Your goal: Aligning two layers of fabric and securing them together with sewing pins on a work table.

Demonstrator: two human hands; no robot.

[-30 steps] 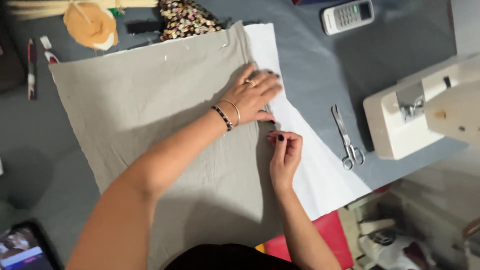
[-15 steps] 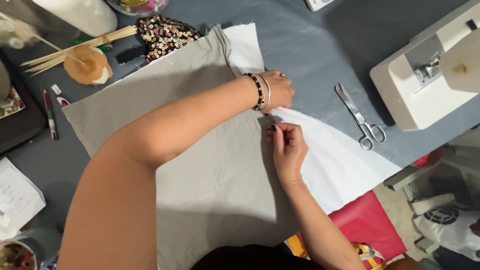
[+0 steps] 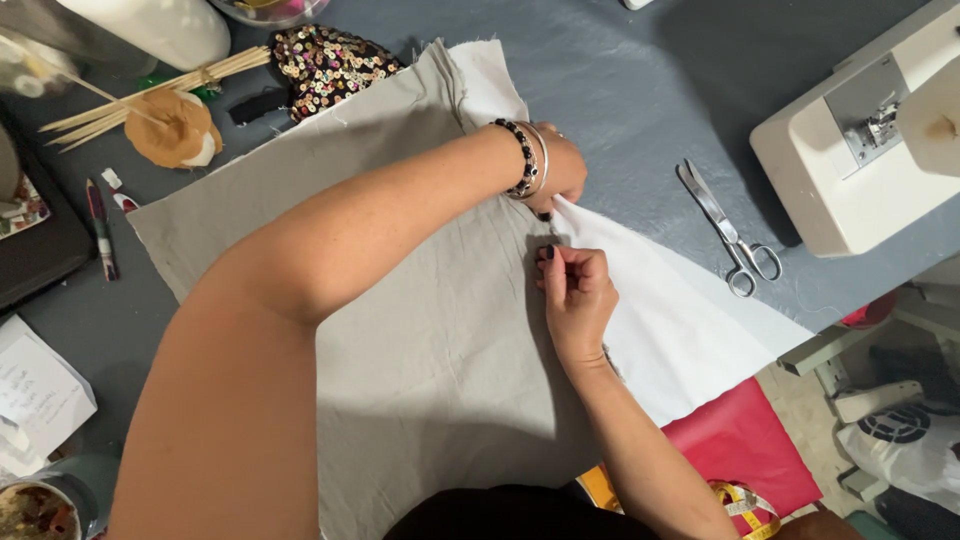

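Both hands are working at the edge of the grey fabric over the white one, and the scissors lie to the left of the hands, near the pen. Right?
Not quite. The scissors lie to the right of the hands, toward the sewing machine, as the head view shows. Both the left hand and right hand are indeed at the grey fabric edge over the white fabric.

Things lying around on the grey table

Scissors lie near a white sewing machine. At the far left are a sequined fabric piece, a bundle of wooden sticks, a red pen and a paper sheet.
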